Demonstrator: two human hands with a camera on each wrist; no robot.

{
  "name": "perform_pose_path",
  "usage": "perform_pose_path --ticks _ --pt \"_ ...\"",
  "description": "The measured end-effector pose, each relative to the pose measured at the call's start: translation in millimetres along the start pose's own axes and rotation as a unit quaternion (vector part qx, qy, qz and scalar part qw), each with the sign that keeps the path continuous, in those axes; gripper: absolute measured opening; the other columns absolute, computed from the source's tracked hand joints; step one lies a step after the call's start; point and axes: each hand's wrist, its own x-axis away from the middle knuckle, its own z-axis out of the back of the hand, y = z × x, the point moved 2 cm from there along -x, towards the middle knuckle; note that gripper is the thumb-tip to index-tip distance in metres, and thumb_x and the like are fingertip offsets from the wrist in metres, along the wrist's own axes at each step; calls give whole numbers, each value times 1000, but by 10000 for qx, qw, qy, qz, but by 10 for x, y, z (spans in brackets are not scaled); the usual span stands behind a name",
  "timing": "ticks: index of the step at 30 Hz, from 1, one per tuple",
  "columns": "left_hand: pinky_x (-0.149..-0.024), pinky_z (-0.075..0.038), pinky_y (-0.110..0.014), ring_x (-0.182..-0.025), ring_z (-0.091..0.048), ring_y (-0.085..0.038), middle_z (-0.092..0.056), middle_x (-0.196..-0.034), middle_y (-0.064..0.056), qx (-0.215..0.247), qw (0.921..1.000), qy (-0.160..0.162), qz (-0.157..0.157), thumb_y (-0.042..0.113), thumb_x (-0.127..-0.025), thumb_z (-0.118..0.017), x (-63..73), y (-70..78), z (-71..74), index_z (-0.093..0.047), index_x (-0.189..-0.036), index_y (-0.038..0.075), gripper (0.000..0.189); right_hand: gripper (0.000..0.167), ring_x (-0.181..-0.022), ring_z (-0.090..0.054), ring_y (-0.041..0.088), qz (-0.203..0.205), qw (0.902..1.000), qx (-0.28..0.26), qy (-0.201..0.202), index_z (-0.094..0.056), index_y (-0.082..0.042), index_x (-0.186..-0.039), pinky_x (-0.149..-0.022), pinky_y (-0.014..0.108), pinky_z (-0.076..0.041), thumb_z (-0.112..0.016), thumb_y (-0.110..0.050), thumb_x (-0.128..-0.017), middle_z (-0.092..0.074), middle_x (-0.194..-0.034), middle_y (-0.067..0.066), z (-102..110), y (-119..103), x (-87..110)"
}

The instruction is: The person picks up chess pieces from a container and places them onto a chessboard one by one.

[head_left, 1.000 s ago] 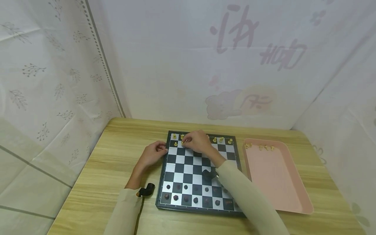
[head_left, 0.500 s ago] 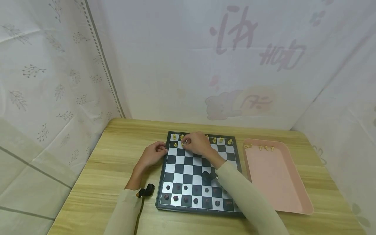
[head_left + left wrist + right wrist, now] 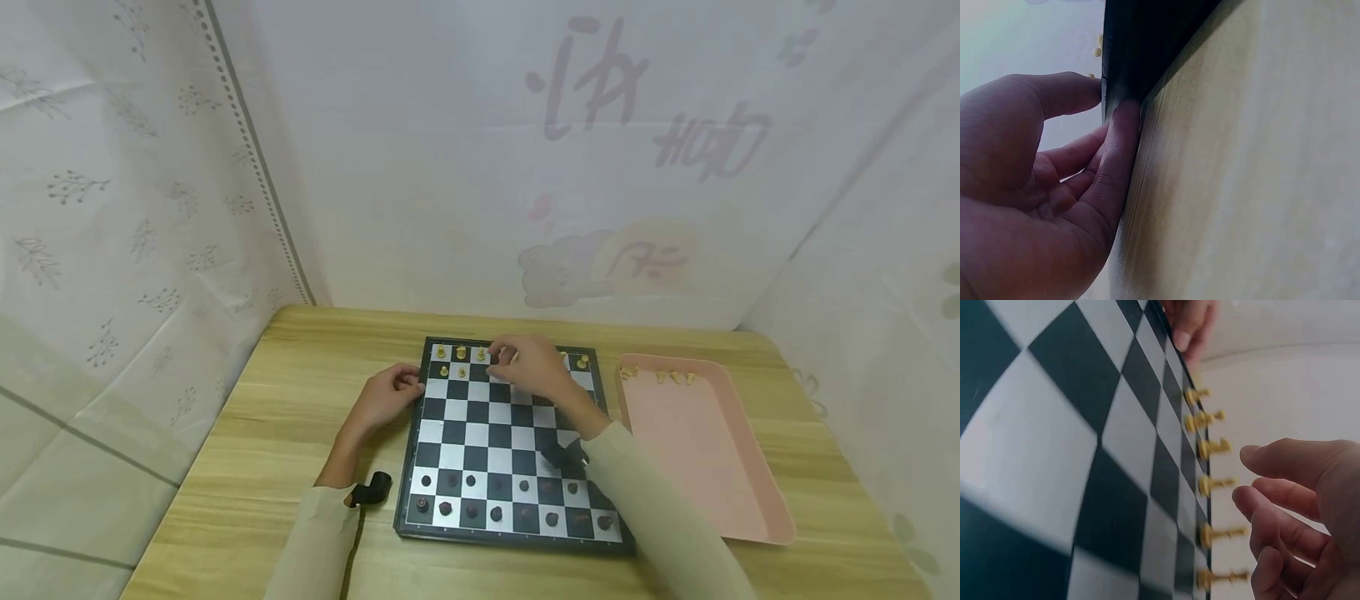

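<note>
My left hand (image 3: 387, 395) rests at the left edge of the chessboard (image 3: 501, 412). In the left wrist view the thumb and extended fingers (image 3: 1124, 134) touch the board's dark side. My right hand (image 3: 529, 367) is over the far rows, its fingers loosely bent and apart, nothing between them. Two gold pawns stand in the second row, the inner pawn (image 3: 462, 372) to the left of this hand. Gold chess pieces (image 3: 440, 352) line the far row, partly hidden by the right hand. Several dark pieces (image 3: 496, 514) occupy the two near rows.
A pink tray (image 3: 708, 467) lies to the right of the board, with several gold pieces (image 3: 675, 377) near its far end. Everything sits on a wooden table (image 3: 315, 367). Patterned white cloth (image 3: 420, 167) hangs behind it. A black wrist device (image 3: 372, 489) is on the left sleeve.
My right hand has let go of the inner gold pawn, which now stands in the second row, and has moved to the right. The left hand stays at the board's edge. The head view has shifted slightly.
</note>
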Motion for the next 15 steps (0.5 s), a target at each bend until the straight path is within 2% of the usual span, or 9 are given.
perform_pose_path --ticks 5,9,15 --pt "-92 -53 -41 -103 -70 -25 -74 -113 -11 -10 10000 -14 -4 17 -104 -73 13 8 17 -69 -139 -3 40 27 -85 -70 20 -284 9993 -112 236 -82 -13 -115 -72 40 -54 -88 -29 -94 -76 -90 -4 219 213 131" --pt "-93 -53 -42 -104 -70 -26 -74 -114 -11 -24 10000 -19 -9 17 -104 -73 20 13 24 -69 -139 -3 40 27 -89 -71 25 -474 9977 -225 423 -81 -10 -117 -75 42 -54 -84 -27 -97 -78 -95 1 372 451 233" --pt "-91 -53 -40 -102 -69 -25 -74 -112 -10 -75 10000 -30 -32 17 -105 -73 11 -7 4 -68 -140 -2 40 30 -97 -70 31 -1099 9916 -265 633 -77 -9 -123 -77 42 -55 -79 -29 -101 -78 -106 10 640 795 433"
